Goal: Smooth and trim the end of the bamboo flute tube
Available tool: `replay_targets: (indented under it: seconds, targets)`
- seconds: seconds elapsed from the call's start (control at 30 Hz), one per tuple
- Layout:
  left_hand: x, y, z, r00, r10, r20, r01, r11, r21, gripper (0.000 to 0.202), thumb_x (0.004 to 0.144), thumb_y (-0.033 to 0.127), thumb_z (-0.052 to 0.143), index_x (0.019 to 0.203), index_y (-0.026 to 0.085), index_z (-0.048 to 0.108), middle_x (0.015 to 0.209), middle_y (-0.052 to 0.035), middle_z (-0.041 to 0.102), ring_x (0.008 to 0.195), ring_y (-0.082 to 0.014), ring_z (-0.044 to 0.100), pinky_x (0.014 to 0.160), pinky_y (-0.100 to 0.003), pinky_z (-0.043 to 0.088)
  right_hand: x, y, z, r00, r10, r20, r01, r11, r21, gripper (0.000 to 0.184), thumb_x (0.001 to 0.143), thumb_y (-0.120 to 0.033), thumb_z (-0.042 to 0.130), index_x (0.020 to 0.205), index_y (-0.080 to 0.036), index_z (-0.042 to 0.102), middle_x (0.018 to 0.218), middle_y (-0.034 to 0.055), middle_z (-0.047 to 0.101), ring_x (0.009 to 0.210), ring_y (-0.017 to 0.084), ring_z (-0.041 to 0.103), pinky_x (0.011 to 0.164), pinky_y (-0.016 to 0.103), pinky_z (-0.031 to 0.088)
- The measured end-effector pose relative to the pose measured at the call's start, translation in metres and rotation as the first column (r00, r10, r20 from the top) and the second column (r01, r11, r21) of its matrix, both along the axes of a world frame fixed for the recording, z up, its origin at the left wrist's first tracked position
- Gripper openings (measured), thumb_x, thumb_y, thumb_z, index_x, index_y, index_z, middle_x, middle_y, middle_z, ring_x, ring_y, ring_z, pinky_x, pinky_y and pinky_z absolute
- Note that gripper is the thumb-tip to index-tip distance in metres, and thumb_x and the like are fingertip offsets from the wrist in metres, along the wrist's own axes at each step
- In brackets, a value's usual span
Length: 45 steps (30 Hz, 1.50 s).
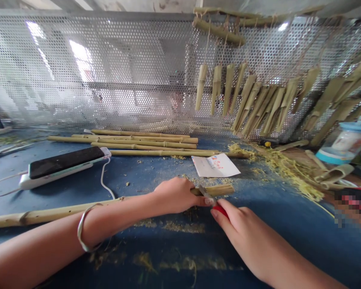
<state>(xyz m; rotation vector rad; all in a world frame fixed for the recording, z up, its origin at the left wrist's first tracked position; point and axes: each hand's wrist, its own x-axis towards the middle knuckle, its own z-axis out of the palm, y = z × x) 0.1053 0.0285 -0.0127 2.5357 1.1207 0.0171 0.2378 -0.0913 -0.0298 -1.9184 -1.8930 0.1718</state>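
Note:
A long bamboo pole (63, 211) lies across the front of the blue table, its right end near the middle. My left hand (176, 195) is closed round the pole close to that end, with a short piece sticking out past the fingers. In my right hand (239, 222) is a knife (221, 209) with a red handle. Its blade rests against the bamboo just right of my left hand, and my left thumb is by the blade. Pale shavings are scattered on the table beneath and around both hands.
Several bamboo poles (144, 141) lie behind. A phone (66, 161) sits on a white device with cables at left. A printed paper (215, 165) lies past my hands. Cut bamboo pieces (246, 102) hang before a perforated metal screen (123, 72). A blue-lidded jar (345, 142) stands right, near fibre shavings (295, 176).

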Motion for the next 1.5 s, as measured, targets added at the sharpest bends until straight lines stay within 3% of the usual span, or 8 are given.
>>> replay_targets:
  seconds: [0.17, 0.3, 0.63, 0.83, 1.03, 1.2, 1.33, 1.5]
  targets:
    - [0.001, -0.004, -0.001, 0.996, 0.067, -0.066, -0.061, 0.994, 0.091, 0.073, 0.059, 0.082, 0.022, 0.077, 0.023, 0.063, 0.074, -0.0066, 0.061, 0.063, -0.0188, 0.055, 0.048, -0.025, 0.032, 0.002, 0.0, 0.002, 0.993, -0.069, 0.095, 0.083, 0.983, -0.162, 0.033, 0.088, -0.032, 0.022, 0.082, -0.021, 0.052, 0.065, 0.0076, 0.064, 0.063, 0.023, 0.062, 0.048, 0.029, 0.036]
    - [0.0, -0.003, 0.001, 0.995, -0.009, -0.1, 0.021, 0.994, 0.11, 0.074, 0.065, 0.078, 0.016, 0.073, 0.02, 0.061, 0.069, -0.0076, 0.06, 0.061, -0.0174, 0.055, 0.048, -0.024, 0.031, 0.006, 0.0, 0.004, 0.995, -0.056, 0.077, 0.066, 0.988, -0.14, 0.033, 0.088, -0.033, 0.023, 0.079, -0.021, 0.053, 0.066, 0.0078, 0.064, 0.068, 0.024, 0.063, 0.051, 0.03, 0.038]
    - [-0.001, 0.002, 0.002, 0.992, -0.073, -0.102, 0.079, 0.995, 0.053, 0.069, 0.059, 0.079, 0.03, 0.072, 0.019, 0.062, 0.066, -0.0059, 0.061, 0.054, -0.0149, 0.052, 0.047, -0.024, 0.031, 0.003, -0.002, 0.004, 0.996, 0.012, -0.088, -0.02, 0.996, -0.09, 0.03, 0.087, -0.032, 0.03, 0.081, -0.023, 0.058, 0.067, 0.0047, 0.066, 0.064, 0.021, 0.063, 0.049, 0.027, 0.038]
    - [0.0, -0.002, 0.002, 0.995, -0.03, -0.097, 0.039, 0.995, 0.093, 0.069, 0.061, 0.078, 0.029, 0.072, 0.019, 0.063, 0.068, -0.0074, 0.062, 0.06, -0.0182, 0.057, 0.048, -0.024, 0.034, 0.002, -0.002, 0.001, 1.0, -0.003, -0.022, 0.0, 0.993, -0.119, 0.032, 0.088, -0.033, 0.027, 0.083, -0.022, 0.056, 0.066, 0.0053, 0.065, 0.066, 0.022, 0.063, 0.047, 0.027, 0.036]
    - [0.002, -0.008, 0.001, 0.99, -0.016, -0.142, 0.04, 0.986, 0.165, 0.073, 0.065, 0.077, 0.02, 0.077, 0.019, 0.062, 0.072, -0.0104, 0.063, 0.066, -0.0232, 0.059, 0.051, -0.028, 0.039, 0.0, -0.002, -0.002, 0.986, -0.036, 0.164, 0.06, 0.988, -0.145, 0.031, 0.088, -0.031, 0.023, 0.084, -0.021, 0.053, 0.064, 0.0077, 0.064, 0.06, 0.024, 0.062, 0.045, 0.029, 0.033]
    - [0.003, -0.01, -0.003, 0.988, 0.008, -0.155, 0.032, 0.967, 0.252, 0.075, 0.07, 0.073, 0.013, 0.072, 0.016, 0.062, 0.072, -0.0119, 0.063, 0.071, -0.0233, 0.06, 0.059, -0.029, 0.042, 0.002, -0.001, -0.002, 0.987, -0.064, 0.148, 0.085, 0.987, -0.136, 0.031, 0.088, -0.031, 0.024, 0.078, -0.021, 0.052, 0.062, 0.0069, 0.064, 0.057, 0.022, 0.062, 0.042, 0.027, 0.031]
    - [0.001, -0.009, 0.002, 0.988, -0.03, -0.152, 0.06, 0.979, 0.194, 0.077, 0.067, 0.077, 0.014, 0.071, 0.016, 0.062, 0.068, -0.0114, 0.062, 0.068, -0.0238, 0.059, 0.053, -0.028, 0.039, 0.003, -0.003, -0.002, 0.994, -0.04, 0.105, 0.053, 0.99, -0.127, 0.031, 0.088, -0.032, 0.024, 0.081, -0.022, 0.052, 0.065, 0.0064, 0.064, 0.063, 0.023, 0.062, 0.046, 0.028, 0.033]
    - [-0.002, -0.004, 0.008, 0.981, -0.142, -0.133, 0.157, 0.982, 0.105, 0.074, 0.062, 0.08, 0.022, 0.069, 0.018, 0.062, 0.062, -0.0077, 0.06, 0.055, -0.0177, 0.054, 0.047, -0.025, 0.034, 0.002, -0.005, 0.001, 1.0, -0.012, 0.018, 0.015, 0.987, -0.163, 0.032, 0.088, -0.035, 0.024, 0.084, -0.023, 0.053, 0.068, 0.0053, 0.064, 0.068, 0.023, 0.062, 0.05, 0.029, 0.036]
